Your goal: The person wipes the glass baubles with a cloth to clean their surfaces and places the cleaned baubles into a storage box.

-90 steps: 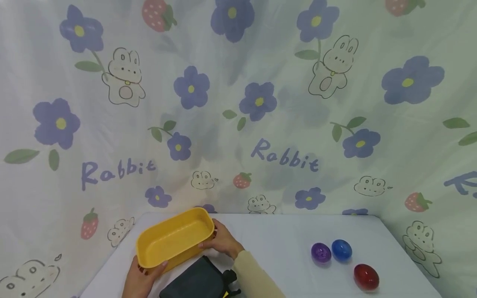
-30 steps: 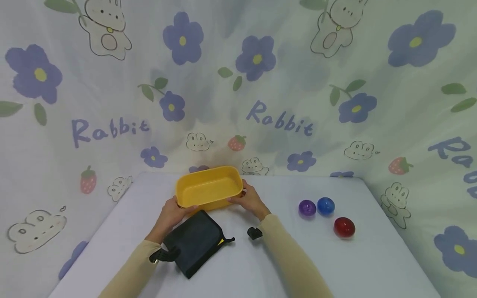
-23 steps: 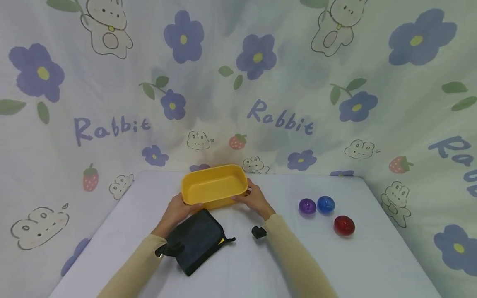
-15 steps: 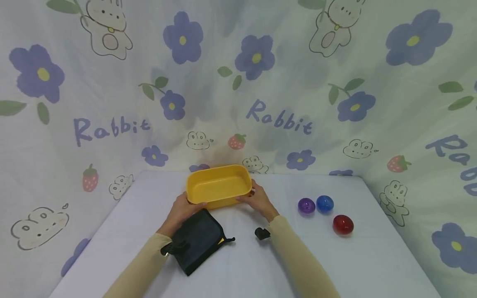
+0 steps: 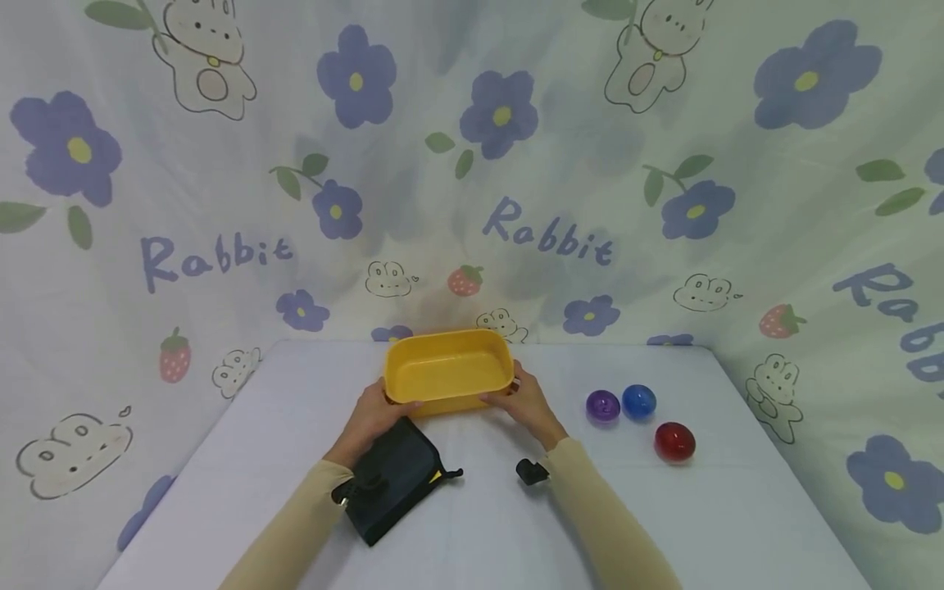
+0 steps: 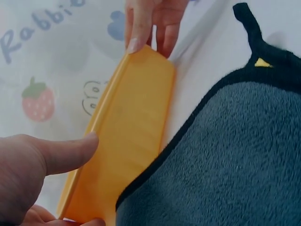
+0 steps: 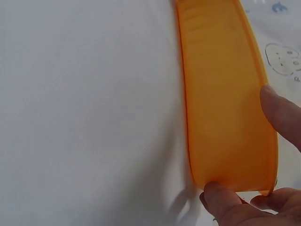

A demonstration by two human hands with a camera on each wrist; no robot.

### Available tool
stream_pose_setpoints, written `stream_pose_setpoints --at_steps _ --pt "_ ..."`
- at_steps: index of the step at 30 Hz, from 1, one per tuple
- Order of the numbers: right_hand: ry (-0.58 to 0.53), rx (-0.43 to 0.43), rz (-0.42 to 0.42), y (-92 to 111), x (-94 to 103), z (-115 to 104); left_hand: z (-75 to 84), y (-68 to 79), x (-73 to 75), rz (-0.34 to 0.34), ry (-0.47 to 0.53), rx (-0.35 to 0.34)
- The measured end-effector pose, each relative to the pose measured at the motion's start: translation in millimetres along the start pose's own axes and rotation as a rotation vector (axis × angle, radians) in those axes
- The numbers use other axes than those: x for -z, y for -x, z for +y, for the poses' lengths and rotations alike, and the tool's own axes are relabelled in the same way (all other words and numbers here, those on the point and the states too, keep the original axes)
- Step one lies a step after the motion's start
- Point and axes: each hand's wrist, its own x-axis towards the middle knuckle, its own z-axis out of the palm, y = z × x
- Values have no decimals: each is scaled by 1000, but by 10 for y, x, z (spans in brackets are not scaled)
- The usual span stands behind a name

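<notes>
Both hands grip a yellow rectangular plastic bin (image 5: 450, 373) at the back middle of the table. My left hand (image 5: 371, 418) holds its left end, with the thumb over the front rim. At the right end my right hand (image 5: 529, 406) grips it the same way, fingers round the end wall. The bin's inside shows bare in the head view. Just in front lies a folded dark grey towel (image 5: 401, 483), fuzzy in the left wrist view, with black edging and a hanging loop; my left wrist passes over its left side.
To the right sit three shiny egg-shaped things: a purple one (image 5: 603, 406), a blue one (image 5: 639, 402) and a red one (image 5: 674, 442). The white table (image 5: 737, 524) ends at the back against a rabbit-and-flower printed curtain (image 5: 442, 213).
Both hands have carried the bin from the back left toward the middle, and it sits straighter than before. The towel and the eggs have stayed put. The head view has tipped down.
</notes>
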Motion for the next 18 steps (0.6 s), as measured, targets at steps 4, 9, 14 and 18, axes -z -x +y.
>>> stream_pose_setpoints --at_steps 4,9,14,18 --pt "6 -20 9 60 57 22 18 -3 -48 -4 -12 -3" --pt "1 -49 31 166 142 22 82 23 -98 -22 -12 -13" --pt "25 -52 40 271 201 6 113 70 -127 -57 0 -2" --pt "66 -74 62 342 224 6 122 99 -145 -78 -10 1"
